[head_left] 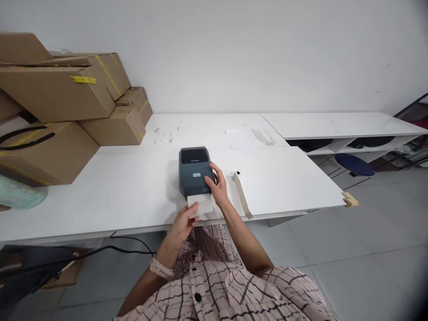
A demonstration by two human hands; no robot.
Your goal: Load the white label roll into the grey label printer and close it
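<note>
A dark grey label printer (191, 182) sits on the white table close to the front edge. White paper (205, 203) sticks out of its front slot. My left hand (182, 223) pinches the left side of that paper between thumb and fingers. On the printer's right side lies my right hand (219, 187), its thumb on the top cover and its fingers along the side, gripping it. Just to the right is a small paper roll (237, 174), with a loose strip (243, 199) trailing from it to the table's front edge.
Cardboard boxes (53, 93) are stacked on the table's left, near a pale green rolled item (23, 191). A white sheet (240, 139) lies toward the back. Beige padding (350, 199) covers the right corner. A blue stool (354, 164) stands beyond; a black cable (127, 249) hangs below.
</note>
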